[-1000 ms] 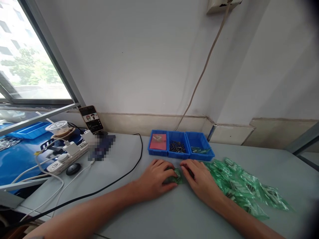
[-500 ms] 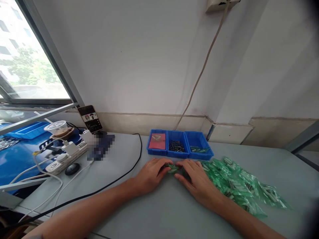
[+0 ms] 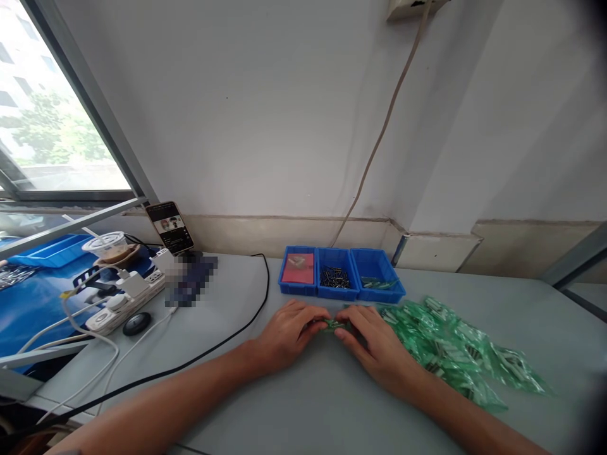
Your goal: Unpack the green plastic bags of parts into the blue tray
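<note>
A small green plastic bag [image 3: 334, 323] sits between my two hands, low over the grey table, and fingers hide most of it. My left hand [image 3: 291, 332] pinches its left end between thumb and fingers. At its other end, my right hand [image 3: 372, 341] has thumb and fingers closed on the bag. Just right of my right hand lies a pile of green plastic bags [image 3: 446, 347] with light, stick-like pieces inside. Behind my hands stand three joined blue bins: one with a pink card [image 3: 298, 268], one with dark screws [image 3: 334, 278], one with a few greenish packets [image 3: 378, 284].
On the left are a propped phone [image 3: 169, 226], a white power strip [image 3: 128, 300] with plugs, a black mouse-like object [image 3: 137, 323] and a lidded drink cup [image 3: 110, 245]. A black cable [image 3: 222, 344] crosses the table beside my left forearm. The wall [image 3: 275, 126] rises behind the bins.
My fingertips have come slightly closer together around the small green bag, and less of it shows. The bins and the pile have stayed put.
</note>
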Action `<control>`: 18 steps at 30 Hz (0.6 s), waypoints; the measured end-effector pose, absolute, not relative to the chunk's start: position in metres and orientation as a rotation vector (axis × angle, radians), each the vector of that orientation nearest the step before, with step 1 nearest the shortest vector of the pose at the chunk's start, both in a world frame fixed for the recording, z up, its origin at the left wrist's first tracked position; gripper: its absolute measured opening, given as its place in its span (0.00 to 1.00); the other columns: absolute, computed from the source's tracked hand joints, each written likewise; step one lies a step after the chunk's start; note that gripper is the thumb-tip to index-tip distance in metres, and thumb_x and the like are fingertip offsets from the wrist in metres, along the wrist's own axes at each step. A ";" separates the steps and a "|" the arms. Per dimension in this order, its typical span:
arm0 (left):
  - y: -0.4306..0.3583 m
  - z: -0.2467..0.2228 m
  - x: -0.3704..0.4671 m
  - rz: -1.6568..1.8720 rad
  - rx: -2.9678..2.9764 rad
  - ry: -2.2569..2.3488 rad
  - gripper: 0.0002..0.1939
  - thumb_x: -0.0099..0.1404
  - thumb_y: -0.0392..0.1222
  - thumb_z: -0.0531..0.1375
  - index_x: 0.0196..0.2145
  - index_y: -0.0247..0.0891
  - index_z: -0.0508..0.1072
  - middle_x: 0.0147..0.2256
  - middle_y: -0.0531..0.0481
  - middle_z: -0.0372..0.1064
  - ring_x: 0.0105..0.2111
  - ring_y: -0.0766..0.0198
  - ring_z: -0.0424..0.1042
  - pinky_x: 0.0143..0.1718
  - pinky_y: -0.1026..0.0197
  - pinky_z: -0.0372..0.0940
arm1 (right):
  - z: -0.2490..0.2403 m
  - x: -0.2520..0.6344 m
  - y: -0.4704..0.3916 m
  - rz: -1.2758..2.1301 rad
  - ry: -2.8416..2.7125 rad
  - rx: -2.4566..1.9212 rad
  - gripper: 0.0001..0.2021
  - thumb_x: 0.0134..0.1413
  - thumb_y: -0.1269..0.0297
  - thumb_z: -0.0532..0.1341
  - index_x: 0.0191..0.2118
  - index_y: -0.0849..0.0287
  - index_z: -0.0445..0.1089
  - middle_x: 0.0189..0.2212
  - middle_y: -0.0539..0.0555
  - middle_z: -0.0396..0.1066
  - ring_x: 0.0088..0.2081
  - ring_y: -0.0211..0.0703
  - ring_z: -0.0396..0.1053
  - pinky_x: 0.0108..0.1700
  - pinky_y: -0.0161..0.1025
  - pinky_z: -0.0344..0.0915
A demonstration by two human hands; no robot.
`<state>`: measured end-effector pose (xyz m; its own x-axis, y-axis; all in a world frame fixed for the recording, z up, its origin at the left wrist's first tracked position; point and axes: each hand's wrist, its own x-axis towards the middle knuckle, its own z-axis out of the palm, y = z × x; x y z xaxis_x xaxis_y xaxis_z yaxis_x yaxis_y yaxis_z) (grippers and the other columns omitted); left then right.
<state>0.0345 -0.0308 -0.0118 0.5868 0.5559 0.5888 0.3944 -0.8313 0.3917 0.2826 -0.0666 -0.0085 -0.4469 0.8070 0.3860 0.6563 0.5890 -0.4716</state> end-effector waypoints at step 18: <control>-0.030 -0.015 0.034 1.077 2.594 0.781 0.12 0.83 0.47 0.54 0.52 0.41 0.73 0.43 0.50 0.80 0.40 0.61 0.75 0.46 0.58 0.68 | -0.012 0.285 -0.066 0.356 -2.169 -1.158 0.07 0.74 0.58 0.61 0.53 0.50 0.70 0.43 0.54 0.75 0.39 0.49 0.73 0.42 0.43 0.72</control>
